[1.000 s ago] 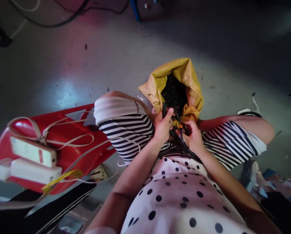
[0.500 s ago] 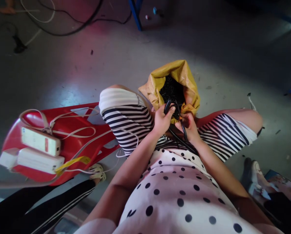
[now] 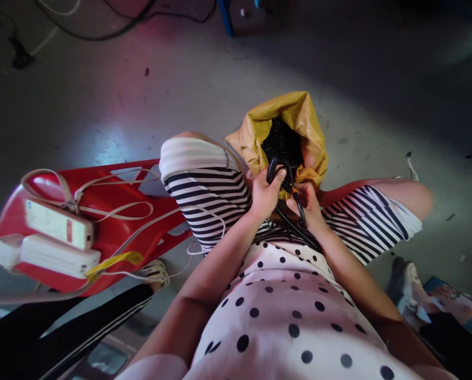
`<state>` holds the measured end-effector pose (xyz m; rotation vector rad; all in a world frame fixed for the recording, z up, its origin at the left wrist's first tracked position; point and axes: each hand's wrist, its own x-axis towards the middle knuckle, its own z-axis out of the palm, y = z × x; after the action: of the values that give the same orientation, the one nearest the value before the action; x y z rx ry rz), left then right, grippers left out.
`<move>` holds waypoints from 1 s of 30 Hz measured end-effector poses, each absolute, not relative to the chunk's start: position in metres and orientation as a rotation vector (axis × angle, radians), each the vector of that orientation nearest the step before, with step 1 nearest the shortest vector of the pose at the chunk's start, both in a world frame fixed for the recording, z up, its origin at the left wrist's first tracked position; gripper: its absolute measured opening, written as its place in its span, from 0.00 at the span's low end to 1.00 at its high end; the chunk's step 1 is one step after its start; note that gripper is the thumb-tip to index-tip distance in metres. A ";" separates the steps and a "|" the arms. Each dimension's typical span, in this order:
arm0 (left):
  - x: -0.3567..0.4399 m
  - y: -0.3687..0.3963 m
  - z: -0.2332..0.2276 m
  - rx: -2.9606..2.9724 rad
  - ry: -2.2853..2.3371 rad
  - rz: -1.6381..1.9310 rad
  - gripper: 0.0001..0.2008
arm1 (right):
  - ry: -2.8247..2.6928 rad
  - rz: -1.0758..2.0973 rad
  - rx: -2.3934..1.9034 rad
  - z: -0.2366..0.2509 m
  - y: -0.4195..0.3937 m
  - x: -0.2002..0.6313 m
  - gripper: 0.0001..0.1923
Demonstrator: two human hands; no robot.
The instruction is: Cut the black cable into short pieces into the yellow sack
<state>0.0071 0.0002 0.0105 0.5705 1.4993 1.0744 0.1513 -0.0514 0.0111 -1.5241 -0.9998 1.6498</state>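
My left hand [image 3: 264,196] is closed round a black corrugated tube [image 3: 272,170]. A long ribbed stretch of tube runs below my hands across my lap. In my right hand [image 3: 310,205] are the black handles of small cutters [image 3: 300,208], with a bit of orange near the pivot. The cutter tips point toward my left fingers; whether they touch the tube I cannot tell. Just beyond both hands stands an open yellow woven bag [image 3: 255,141], its mouth facing me. Many small black pieces [image 3: 280,141] lie inside it.
To the left, a red plastic chair [image 3: 113,192] carries a phone-like device [image 3: 59,224], a white power strip [image 3: 57,256] and looped white cables. A person's black-clad leg [image 3: 113,322] is behind it. Black cables [image 3: 97,37] and a blue metal leg [image 3: 225,18] are on the far floor.
The view has shifted slightly. Both hands keep their hold close together at the bag's near edge; the cutters in my right hand have turned a little, and their handles look closer together.
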 end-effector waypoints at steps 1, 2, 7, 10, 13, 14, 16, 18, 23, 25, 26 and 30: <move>0.008 0.000 0.010 0.569 1.502 1.073 0.13 | -0.990 1.652 -1.519 0.010 -0.052 0.151 0.41; 0.008 0.000 0.010 0.565 1.502 1.072 0.13 | -0.981 1.653 -1.515 0.009 -0.052 0.151 0.41; 0.008 0.000 0.007 0.555 1.490 1.076 0.12 | -0.988 1.648 -1.513 0.011 -0.051 0.152 0.40; 0.005 -0.001 0.004 0.658 1.492 1.025 0.12 | -1.025 1.636 -1.530 0.011 -0.050 0.153 0.40; 0.002 0.001 -0.003 0.801 1.507 0.943 0.10 | -1.038 1.613 -1.546 0.005 -0.049 0.154 0.40; 0.002 0.002 -0.007 0.817 1.517 0.921 0.08 | -1.042 1.610 -1.557 0.001 -0.049 0.155 0.39; 0.003 0.004 -0.016 0.794 1.535 0.889 0.06 | -1.048 1.610 -1.584 -0.007 -0.049 0.156 0.38; 0.007 0.006 -0.025 0.724 1.543 0.867 0.07 | -1.017 1.625 -1.619 -0.014 -0.049 0.156 0.38; 0.014 0.007 -0.039 0.494 1.553 0.773 0.12 | -0.787 1.841 -1.724 -0.028 -0.052 0.152 0.38; 0.016 0.008 -0.040 0.425 1.571 0.722 0.14 | -0.718 1.887 -1.768 -0.033 -0.051 0.150 0.37; 0.017 0.008 -0.041 0.398 1.586 0.699 0.15 | -0.687 1.899 -1.790 -0.036 -0.050 0.149 0.37; 0.020 0.012 -0.041 0.302 1.639 0.604 0.18 | -0.507 1.970 -1.819 -0.042 -0.047 0.144 0.39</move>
<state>0.0198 0.0121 -0.0413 0.3015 1.6393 0.6041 0.1444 -0.0469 -0.0424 -1.8186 -0.5075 1.9704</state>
